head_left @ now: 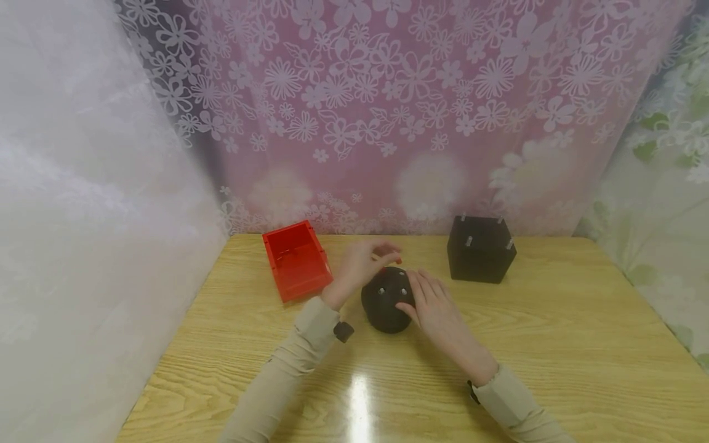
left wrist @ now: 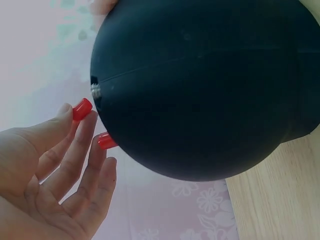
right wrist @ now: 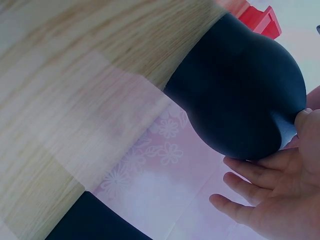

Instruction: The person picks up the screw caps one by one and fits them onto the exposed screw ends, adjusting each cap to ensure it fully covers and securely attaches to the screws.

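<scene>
A black ball-shaped body [head_left: 386, 311] with short metal studs on its top stands on the table in front of me. My left hand [head_left: 360, 266] is above its far left side and pinches a small red cap [left wrist: 82, 109] between thumb and finger. In the left wrist view this cap is close to a metal stud [left wrist: 96, 90]. A second red cap [left wrist: 106, 141] sticks out from the ball's surface, near the fingertips. My right hand [head_left: 440, 317] grips the ball's right side, thumb toward me and fingers on the far side.
An open red bin [head_left: 301, 271] stands left of the ball, with small red pieces inside. At the back right is a black box [head_left: 480, 252] with upright clear or metallic pegs at its top corners. A patterned pink curtain [head_left: 354, 123] hangs behind the wooden table [head_left: 554, 344].
</scene>
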`<state>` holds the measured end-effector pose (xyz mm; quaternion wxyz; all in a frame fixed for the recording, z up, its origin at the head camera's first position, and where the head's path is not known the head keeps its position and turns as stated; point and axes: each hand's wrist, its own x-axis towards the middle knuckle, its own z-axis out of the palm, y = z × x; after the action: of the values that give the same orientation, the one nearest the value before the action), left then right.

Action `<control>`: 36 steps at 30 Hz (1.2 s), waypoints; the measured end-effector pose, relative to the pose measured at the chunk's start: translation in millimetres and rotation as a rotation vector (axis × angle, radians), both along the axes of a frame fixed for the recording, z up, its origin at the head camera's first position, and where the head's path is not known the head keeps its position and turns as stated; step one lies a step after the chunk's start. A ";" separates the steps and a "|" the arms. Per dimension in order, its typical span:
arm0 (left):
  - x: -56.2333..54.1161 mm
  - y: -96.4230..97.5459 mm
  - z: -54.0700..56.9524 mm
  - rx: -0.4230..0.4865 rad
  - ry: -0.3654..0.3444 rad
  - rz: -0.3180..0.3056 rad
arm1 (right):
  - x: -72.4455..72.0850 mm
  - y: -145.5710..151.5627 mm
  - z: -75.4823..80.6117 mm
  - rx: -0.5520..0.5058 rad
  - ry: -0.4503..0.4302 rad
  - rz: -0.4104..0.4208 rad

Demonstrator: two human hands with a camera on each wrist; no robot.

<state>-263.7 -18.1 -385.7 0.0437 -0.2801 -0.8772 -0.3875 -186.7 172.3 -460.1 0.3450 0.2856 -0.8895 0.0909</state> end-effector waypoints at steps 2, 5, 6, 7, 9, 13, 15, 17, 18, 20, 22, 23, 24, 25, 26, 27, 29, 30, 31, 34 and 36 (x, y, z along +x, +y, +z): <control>0.4 2.4 -0.7 -0.006 0.001 -0.002 | 0.2 0.0 -0.2 -0.002 -0.004 0.001; 1.6 5.3 -1.9 -0.036 0.014 -0.001 | 0.7 0.0 -0.2 0.001 -0.008 -0.001; 2.3 6.0 -2.0 -0.043 0.017 -0.002 | 0.9 0.2 -0.2 0.002 -0.009 0.001; 2.9 6.8 -2.3 -0.056 0.027 -0.001 | 1.0 0.3 -0.3 0.004 -0.010 0.001; 3.9 8.3 -2.8 -0.086 0.053 -0.002 | 1.2 0.5 -0.2 0.009 -0.012 0.002; 6.3 10.3 -3.0 -0.128 0.111 -0.005 | 1.7 0.9 -0.2 0.019 -0.017 0.000; 7.4 10.7 -2.7 -0.139 0.131 -0.009 | 2.0 0.9 -0.1 0.023 -0.018 -0.004; 8.0 10.9 -2.9 -0.146 0.143 -0.012 | 2.0 0.9 0.0 0.023 -0.019 -0.006; 8.2 11.0 -2.9 -0.148 0.147 -0.014 | 2.1 0.8 0.0 0.023 -0.020 -0.006; 8.4 11.2 -3.3 -0.153 0.145 -0.015 | 2.2 0.6 0.0 0.024 -0.019 -0.008; 8.6 11.4 -3.5 -0.159 0.140 -0.010 | 2.4 0.4 0.2 0.019 -0.024 -0.006; 8.7 11.6 -3.4 -0.166 0.138 -0.007 | 2.6 0.4 0.3 0.016 -0.028 -0.005; 8.8 11.8 -3.3 -0.170 0.134 -0.006 | 2.9 0.3 0.5 0.014 -0.033 -0.003; 8.9 11.9 -3.1 -0.174 0.130 -0.004 | 3.1 0.3 0.7 0.012 -0.037 -0.003; 9.0 12.1 -2.9 -0.176 0.129 -0.002 | 3.3 0.4 0.8 0.011 -0.040 -0.002; 9.1 12.0 -2.5 -0.176 0.129 -0.002 | 3.5 0.5 0.9 0.010 -0.043 -0.002; 9.2 12.0 -2.2 -0.178 0.136 -0.001 | 3.8 0.8 0.9 0.013 -0.046 -0.004; 9.3 12.0 -2.2 -0.175 0.140 -0.001 | 3.8 0.9 0.8 0.014 -0.047 -0.005; 9.5 12.0 -2.0 -0.174 0.145 0.000 | 3.6 1.1 0.7 0.015 -0.047 -0.008; 10.5 11.8 -1.6 -0.176 0.155 0.001 | 3.5 1.5 0.2 0.013 -0.047 -0.008; 11.0 11.9 -1.1 -0.177 0.160 0.001 | 3.4 1.5 0.0 0.010 -0.044 -0.005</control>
<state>-252.6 -6.3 -386.8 0.0891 -0.3123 -0.9018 -0.2850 -183.3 173.8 -460.0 0.3239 0.2832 -0.8980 0.0919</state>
